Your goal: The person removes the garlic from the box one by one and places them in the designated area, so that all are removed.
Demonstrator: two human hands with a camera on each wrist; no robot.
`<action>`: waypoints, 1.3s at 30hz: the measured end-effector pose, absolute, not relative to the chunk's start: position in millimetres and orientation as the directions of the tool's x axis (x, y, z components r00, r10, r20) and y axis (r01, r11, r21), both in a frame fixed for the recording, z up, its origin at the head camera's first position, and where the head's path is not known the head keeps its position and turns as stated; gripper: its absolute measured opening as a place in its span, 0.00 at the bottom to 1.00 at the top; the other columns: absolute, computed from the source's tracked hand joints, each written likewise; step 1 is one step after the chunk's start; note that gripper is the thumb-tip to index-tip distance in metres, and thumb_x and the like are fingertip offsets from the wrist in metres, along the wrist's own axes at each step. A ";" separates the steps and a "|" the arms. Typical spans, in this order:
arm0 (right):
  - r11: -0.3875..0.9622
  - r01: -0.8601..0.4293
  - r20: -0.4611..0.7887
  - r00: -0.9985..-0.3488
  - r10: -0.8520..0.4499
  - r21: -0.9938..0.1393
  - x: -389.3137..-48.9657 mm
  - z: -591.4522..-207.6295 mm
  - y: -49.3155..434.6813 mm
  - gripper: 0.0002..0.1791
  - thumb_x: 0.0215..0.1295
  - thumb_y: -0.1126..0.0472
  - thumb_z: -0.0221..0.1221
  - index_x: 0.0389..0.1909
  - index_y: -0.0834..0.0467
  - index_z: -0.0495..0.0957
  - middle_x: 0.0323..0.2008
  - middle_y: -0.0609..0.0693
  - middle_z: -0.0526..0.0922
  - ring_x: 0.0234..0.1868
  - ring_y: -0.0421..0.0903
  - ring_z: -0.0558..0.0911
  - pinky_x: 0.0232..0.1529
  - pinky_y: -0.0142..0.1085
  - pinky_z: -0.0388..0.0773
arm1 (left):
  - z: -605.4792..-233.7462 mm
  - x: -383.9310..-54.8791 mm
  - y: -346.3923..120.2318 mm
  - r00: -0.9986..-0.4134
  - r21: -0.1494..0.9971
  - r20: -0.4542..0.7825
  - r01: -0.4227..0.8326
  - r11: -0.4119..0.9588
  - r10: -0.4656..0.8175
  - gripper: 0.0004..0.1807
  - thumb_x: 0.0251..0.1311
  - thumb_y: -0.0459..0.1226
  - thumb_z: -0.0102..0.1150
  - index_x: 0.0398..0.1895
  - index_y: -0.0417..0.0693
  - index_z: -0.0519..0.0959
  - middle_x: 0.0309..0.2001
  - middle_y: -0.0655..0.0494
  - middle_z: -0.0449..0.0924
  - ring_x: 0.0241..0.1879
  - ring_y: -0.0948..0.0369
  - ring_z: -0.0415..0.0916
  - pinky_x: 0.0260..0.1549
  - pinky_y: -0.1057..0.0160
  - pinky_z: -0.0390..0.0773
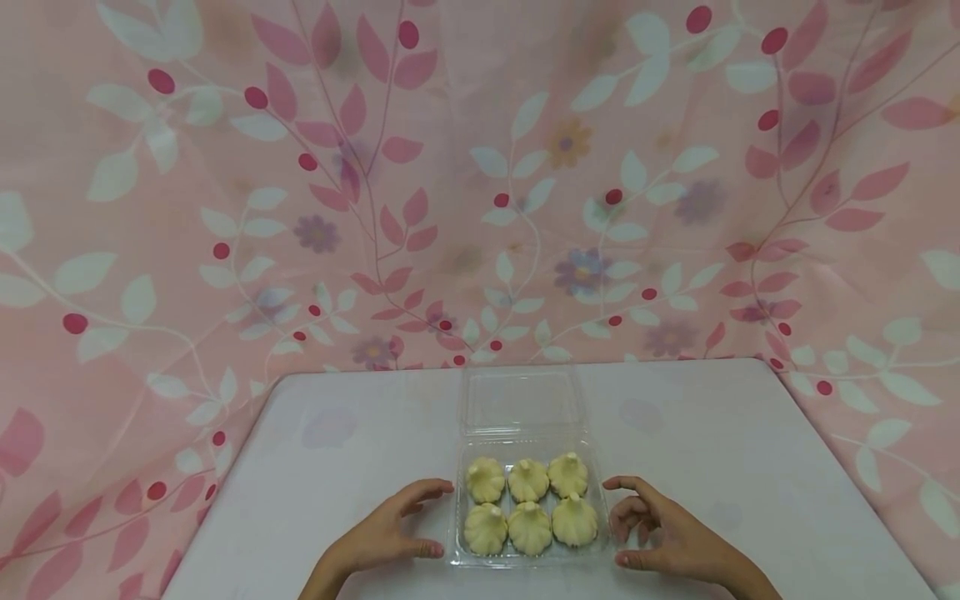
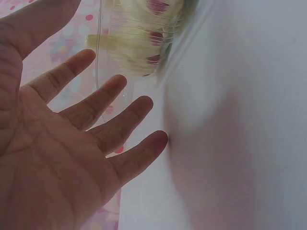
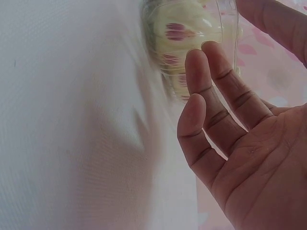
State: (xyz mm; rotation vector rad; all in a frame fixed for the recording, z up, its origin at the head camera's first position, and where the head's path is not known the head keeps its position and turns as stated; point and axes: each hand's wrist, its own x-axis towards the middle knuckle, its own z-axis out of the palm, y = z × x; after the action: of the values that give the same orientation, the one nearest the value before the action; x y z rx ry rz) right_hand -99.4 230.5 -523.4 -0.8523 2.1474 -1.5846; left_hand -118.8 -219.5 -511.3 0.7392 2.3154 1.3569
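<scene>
A clear plastic clamshell box (image 1: 525, 563) stands on the table with its lid (image 1: 521, 404) folded back behind it. Pale garlic bulbs (image 1: 529, 527) fill it in two rows of three, stems upward. Purple streaks show low on the garlic (image 2: 154, 38) through the wall in the left wrist view. At the box's left side is my left hand (image 1: 390, 529), its fingers spread and holding nothing. My right hand (image 1: 667, 537) flanks the right side, palm inward, fingers slightly bent around no object. Both hands appear just apart from the walls.
The white table (image 1: 330, 467) extends to either side of the box. A pink cloth (image 1: 480, 167) printed with leaves and flowers hangs behind the table and along its sides.
</scene>
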 end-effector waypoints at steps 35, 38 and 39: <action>0.184 -0.293 0.110 -0.756 -0.645 -0.938 -101.8 -524.8 231.0 0.43 0.61 0.65 0.68 0.71 0.62 0.54 0.39 0.56 0.81 0.34 0.45 0.81 0.34 0.37 0.80 | -512.0 -117.9 -216.5 -0.780 0.892 -0.051 0.245 0.380 0.624 0.45 0.50 0.45 0.76 0.68 0.47 0.62 0.67 0.51 0.66 0.67 0.42 0.63 0.64 0.42 0.61; 0.185 -0.299 0.116 -0.760 -0.640 -0.936 -102.0 -524.4 231.7 0.43 0.61 0.65 0.68 0.71 0.62 0.54 0.38 0.56 0.81 0.34 0.45 0.81 0.34 0.37 0.80 | -512.7 -118.4 -216.3 -0.781 0.890 -0.053 0.246 0.384 0.622 0.45 0.49 0.46 0.77 0.68 0.48 0.62 0.67 0.52 0.67 0.67 0.43 0.63 0.64 0.44 0.61; 0.189 -0.297 0.114 -0.762 -0.637 -0.936 -101.9 -524.1 231.7 0.42 0.61 0.65 0.68 0.71 0.62 0.54 0.38 0.55 0.81 0.34 0.45 0.81 0.34 0.37 0.80 | -513.1 -118.7 -216.2 -0.781 0.888 -0.048 0.252 0.385 0.623 0.45 0.49 0.45 0.77 0.68 0.48 0.62 0.67 0.52 0.67 0.67 0.43 0.63 0.64 0.44 0.62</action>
State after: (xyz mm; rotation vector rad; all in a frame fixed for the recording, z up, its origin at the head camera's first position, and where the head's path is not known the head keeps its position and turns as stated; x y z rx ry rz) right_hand -101.9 231.7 -524.1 -0.8870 2.1679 -1.5974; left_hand -118.7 -216.2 -513.1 0.7586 2.2750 1.3603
